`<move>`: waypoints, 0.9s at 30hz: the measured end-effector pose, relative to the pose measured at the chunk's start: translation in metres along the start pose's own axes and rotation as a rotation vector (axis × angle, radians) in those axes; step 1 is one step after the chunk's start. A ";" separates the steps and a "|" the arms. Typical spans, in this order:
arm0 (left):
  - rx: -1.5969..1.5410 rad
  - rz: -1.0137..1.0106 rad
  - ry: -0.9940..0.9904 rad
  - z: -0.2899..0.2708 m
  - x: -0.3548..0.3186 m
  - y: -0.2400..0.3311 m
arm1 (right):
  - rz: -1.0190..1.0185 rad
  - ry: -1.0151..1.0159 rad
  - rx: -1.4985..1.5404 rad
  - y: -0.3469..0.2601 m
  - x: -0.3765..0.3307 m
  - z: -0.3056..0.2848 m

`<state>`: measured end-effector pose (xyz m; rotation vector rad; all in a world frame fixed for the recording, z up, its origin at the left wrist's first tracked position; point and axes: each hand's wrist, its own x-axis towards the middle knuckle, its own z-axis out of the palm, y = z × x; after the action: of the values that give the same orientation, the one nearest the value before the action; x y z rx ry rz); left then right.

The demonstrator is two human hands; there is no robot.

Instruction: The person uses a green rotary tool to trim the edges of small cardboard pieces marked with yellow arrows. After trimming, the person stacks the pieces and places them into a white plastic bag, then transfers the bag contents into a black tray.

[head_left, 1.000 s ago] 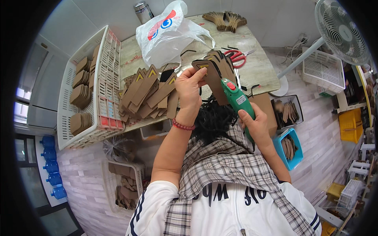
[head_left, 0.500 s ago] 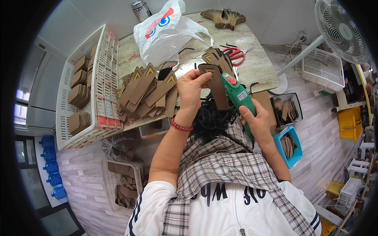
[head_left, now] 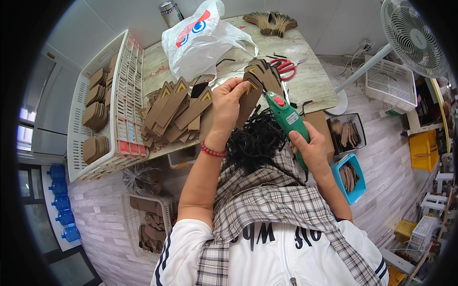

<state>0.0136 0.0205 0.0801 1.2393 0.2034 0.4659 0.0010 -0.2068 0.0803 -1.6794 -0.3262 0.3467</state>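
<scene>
My left hand (head_left: pixel 226 106) pinches a flat brown strip (head_left: pixel 246 108) near its pointed end, which bears a yellow chevron. The strip slants down beside the hand. Wrapped in my right hand (head_left: pixel 311 148) is a green handheld electric cutter (head_left: pixel 286 115) with a red button. Its tip lies close to the right of the strip; I cannot tell if they touch. Below both hands, a tangle of black trimmings (head_left: pixel 255 144) rests on my plaid apron. Left of my left hand lies a pile of similar strips (head_left: pixel 174 112). More brown strips (head_left: pixel 268 70) lie just beyond it.
Red-handled scissors (head_left: pixel 285 67) and a white plastic bag (head_left: pixel 198 45) lie on the worktable (head_left: pixel 305 52). A white basket (head_left: pixel 125 102) with stacked brown pieces stands at the left. A blue bin (head_left: pixel 360 186), a black bin (head_left: pixel 365 138) and a fan (head_left: pixel 417 38) are at the right.
My left hand has shifted slightly left, and the strip's lower end has swung left toward my wrist. The cutter's tip has moved a little left and down.
</scene>
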 end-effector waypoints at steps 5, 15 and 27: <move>0.167 0.031 -0.052 -0.006 0.003 -0.001 | 0.000 -0.013 0.007 -0.002 0.000 -0.001; 0.308 0.045 -0.243 -0.008 0.001 -0.001 | -0.015 -0.019 0.044 0.000 0.002 -0.004; 0.650 -0.031 -0.467 -0.050 0.027 0.037 | 0.009 -0.021 0.071 0.001 0.006 -0.005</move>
<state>0.0096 0.0849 0.1012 1.9399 -0.0341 0.0628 0.0086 -0.2091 0.0797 -1.6089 -0.3184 0.3788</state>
